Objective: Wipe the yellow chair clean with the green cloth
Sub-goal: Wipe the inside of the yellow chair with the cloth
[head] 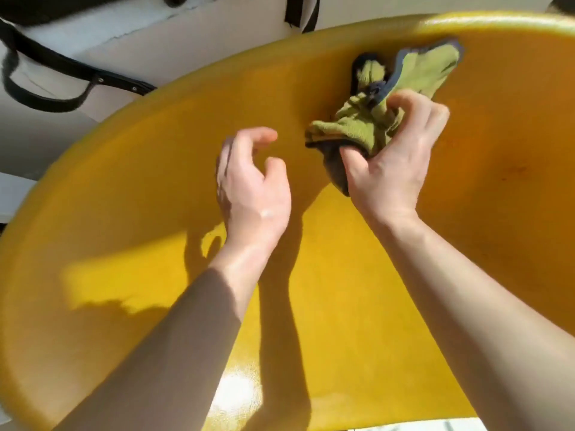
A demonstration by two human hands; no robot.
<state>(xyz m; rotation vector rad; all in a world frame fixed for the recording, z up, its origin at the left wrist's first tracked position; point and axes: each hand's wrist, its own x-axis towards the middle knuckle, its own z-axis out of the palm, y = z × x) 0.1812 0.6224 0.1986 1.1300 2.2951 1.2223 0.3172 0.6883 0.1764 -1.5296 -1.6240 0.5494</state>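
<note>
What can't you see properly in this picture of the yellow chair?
- Head view: the big glossy yellow plastic chair runs off the right and bottom edges, so its legs and full shape are cut off.
- The crumpled green cloth with dark edging is partly hidden inside the right hand, whose fingers wrap it.
- The left hand covers the chair surface beneath it.
- The black strap at top left is blurred and cut off.
</note>
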